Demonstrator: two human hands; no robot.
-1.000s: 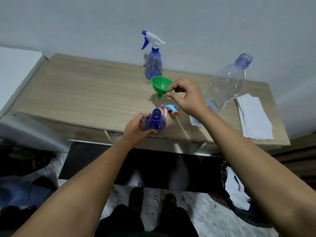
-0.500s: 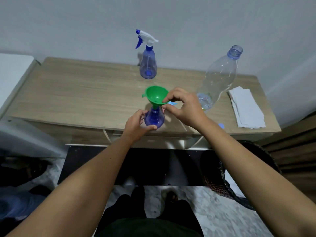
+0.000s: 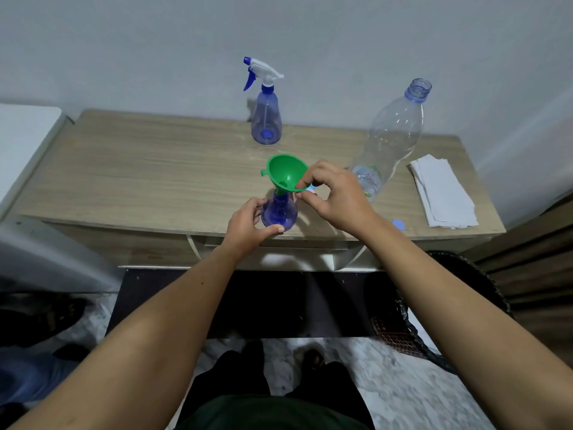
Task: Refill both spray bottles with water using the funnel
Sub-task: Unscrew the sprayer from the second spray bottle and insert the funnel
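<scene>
Green plastic funnel [image 3: 286, 172] sits just below the centre of the frame, its spout in the neck of the uncapped blue spray bottle [image 3: 279, 212], its bowl tilted toward the right hand [image 3: 336, 197], which pinches the rim between thumb and fingers. The left hand [image 3: 248, 226] curls around the bottle's base and holds it on the wooden table [image 3: 139, 169], close to the near edge. To seat it well, I judge the funnel should be brought upright and pushed down until it stands unaided, with the left hand steadying the base. The clear water bottle [image 3: 390, 141], open and nearly empty, stands just right of the right hand, an easy reach but easy to knock. Folded paper napkins [image 3: 440, 190] lie at the right edge; the second spray bottle [image 3: 266, 113], trigger fitted, stands near the back wall. Bare tabletop spreads left.
</scene>
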